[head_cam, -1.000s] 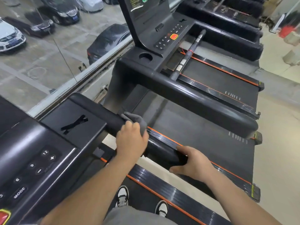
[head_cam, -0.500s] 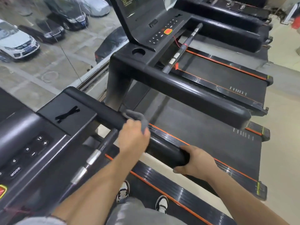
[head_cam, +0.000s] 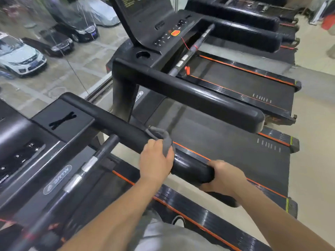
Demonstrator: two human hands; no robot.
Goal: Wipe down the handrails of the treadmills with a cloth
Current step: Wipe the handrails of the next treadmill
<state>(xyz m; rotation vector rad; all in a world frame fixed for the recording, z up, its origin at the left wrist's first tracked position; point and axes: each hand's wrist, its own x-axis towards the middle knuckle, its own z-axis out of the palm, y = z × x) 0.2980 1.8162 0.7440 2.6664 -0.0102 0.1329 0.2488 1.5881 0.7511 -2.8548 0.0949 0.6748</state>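
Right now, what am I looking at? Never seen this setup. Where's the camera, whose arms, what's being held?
There is no robot here. A single camera worn on a person's head looks down at their own two arms. They stand on a treadmill in a row of treadmills beside a window, with cars parked outside. The left hand grips a grey cloth against the black handrail. The right hand holds that handrail's near end. Beyond them are the next handrail and its belt.
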